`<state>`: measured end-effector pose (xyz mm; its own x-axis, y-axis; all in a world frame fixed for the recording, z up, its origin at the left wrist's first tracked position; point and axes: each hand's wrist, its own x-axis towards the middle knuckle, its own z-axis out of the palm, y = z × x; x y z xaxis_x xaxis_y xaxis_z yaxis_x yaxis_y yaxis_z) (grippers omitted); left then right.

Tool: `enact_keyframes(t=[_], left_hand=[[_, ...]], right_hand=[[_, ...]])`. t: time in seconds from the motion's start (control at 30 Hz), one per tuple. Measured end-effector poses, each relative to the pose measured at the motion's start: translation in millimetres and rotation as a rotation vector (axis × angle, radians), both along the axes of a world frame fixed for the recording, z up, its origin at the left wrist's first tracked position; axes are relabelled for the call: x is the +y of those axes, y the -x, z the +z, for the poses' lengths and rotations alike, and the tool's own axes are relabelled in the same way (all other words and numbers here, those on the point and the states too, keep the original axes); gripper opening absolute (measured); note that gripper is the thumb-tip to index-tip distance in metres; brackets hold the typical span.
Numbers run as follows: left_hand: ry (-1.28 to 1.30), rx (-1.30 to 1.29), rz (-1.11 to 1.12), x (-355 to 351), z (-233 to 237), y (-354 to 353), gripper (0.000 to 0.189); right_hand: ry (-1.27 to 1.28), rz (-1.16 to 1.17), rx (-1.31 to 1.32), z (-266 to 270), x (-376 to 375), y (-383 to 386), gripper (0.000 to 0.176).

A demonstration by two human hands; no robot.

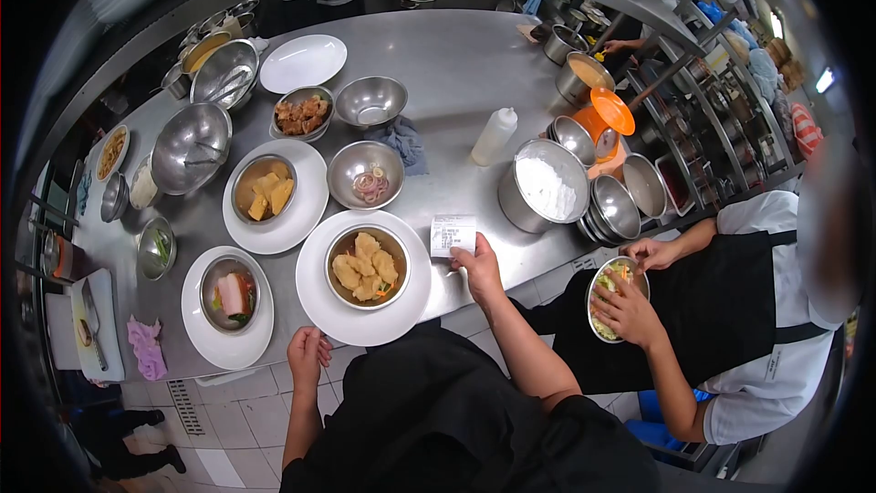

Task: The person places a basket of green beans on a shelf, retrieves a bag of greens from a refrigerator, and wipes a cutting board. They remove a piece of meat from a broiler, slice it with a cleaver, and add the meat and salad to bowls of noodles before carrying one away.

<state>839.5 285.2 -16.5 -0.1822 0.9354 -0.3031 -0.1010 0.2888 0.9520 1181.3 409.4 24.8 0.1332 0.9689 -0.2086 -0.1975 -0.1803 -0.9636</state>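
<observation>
Pinched in my right hand (481, 272) is a printed order slip (453, 236), held over the steel table beside a white plate (415, 265). On that plate stands a steel bowl (339, 300) of golden fried pieces (367, 267), with some shredded vegetables under them. My left hand (308, 355) is at the table edge, near the plate's lower left, its fingers curled in with nothing showing in them. To its left, another plate (196, 329) carries a bowl with a slab of pork (235, 294) and greens. Behind, yellow chunks (270, 194) fill a bowl on a third plate (242, 236).
At right, a co-worker's hands (634, 306) work at a bowl of chopped salad (604, 297). A pot of white powder (545, 184), a squeeze bottle (494, 137) and stacked bowls (613, 205) stand nearby. A knife (94, 324) lies on a cutting board (108, 347) at left.
</observation>
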Motion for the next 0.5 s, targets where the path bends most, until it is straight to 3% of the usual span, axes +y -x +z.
enact_keyframes(t=[0.5], left_hand=[[0.004,-0.001,0.002,-0.3,-0.6,0.1,0.021]], right_hand=[[0.046,-0.009,0.091,-3.7,1.9,-0.1,0.027]])
